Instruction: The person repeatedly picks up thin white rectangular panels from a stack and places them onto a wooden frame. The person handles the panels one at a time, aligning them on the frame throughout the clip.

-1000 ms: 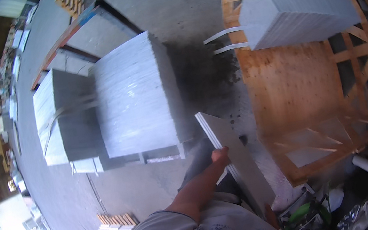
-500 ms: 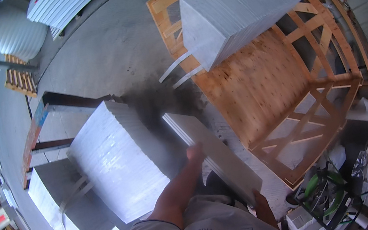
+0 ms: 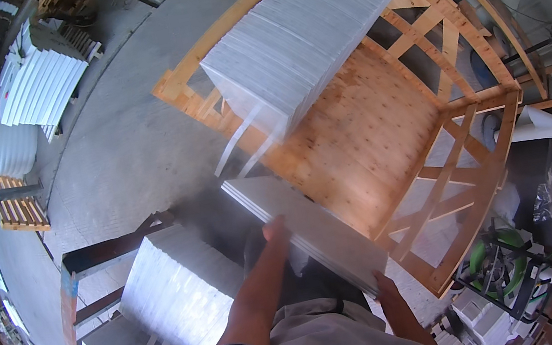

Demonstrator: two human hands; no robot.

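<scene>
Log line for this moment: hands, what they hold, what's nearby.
left hand: gripping slab edge | right hand: under slab's near end | white slab: carried flat, beside wooden crate | slab stack: inside crate

slab stack (image 3: 310,33) on wooden crate (image 3: 365,134)

The slab (image 3: 306,237) hides most of the right hand (image 3: 384,285).

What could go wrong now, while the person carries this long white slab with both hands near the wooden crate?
The long white stone slab is held only by the left hand and the right hand at its edges; it may slip. Its far end is close to the wooden crate frame and might strike it.
</scene>
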